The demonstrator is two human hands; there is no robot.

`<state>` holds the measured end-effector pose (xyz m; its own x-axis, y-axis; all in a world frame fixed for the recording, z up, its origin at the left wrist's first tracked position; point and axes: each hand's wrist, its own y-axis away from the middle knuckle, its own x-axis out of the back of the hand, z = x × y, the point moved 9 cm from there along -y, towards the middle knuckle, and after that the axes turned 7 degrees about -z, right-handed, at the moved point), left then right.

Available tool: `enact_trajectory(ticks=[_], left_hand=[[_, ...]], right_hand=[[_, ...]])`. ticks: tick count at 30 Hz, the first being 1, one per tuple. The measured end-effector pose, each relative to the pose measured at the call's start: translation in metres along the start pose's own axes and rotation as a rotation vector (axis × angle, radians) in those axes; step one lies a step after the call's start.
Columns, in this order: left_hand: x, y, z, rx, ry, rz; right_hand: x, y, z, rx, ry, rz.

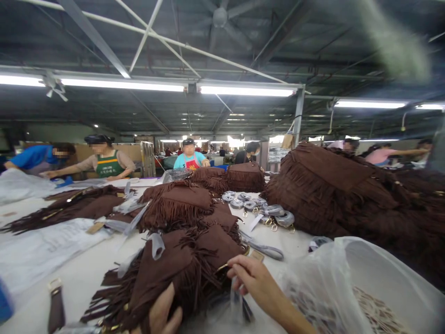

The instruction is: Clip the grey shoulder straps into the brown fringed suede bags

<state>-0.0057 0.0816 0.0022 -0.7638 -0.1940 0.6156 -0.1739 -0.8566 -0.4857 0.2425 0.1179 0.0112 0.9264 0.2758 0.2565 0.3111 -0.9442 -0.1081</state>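
Right hand [253,272] pinches gold hardware [222,266], left hand [163,313] half-open against bag [165,260]; apron lettering [107,169] blurred.

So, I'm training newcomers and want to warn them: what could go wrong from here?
Fringe could catch on the gold fitting at the right hand, since strands hang close by. The right forearm passes near the plastic bag, so a careless sweep might shift it. The tall heap could slide onto the straps beside it.
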Motion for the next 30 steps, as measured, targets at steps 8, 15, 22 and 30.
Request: enact_trajectory(ticks=[8, 15, 22, 30], left_hand=[[0.021, -0.024, -0.010, 0.407, 0.487, 0.053], [-0.090, -0.012, 0.083, 0.050, 0.131, -0.487], [-0.100, -0.023, 0.116, 0.339, -0.142, -0.340], [-0.071, -0.028, 0.116, 0.336, -0.170, -0.149]], right_hand=[[0.035, -0.008, -0.013, 0.095, 1.130, 0.114], [0.030, 0.000, -0.032, 0.109, 1.098, 0.109], [0.019, 0.019, -0.038, 0.236, 0.799, -0.012], [0.015, 0.008, -0.055, 0.280, 0.698, -0.085]])
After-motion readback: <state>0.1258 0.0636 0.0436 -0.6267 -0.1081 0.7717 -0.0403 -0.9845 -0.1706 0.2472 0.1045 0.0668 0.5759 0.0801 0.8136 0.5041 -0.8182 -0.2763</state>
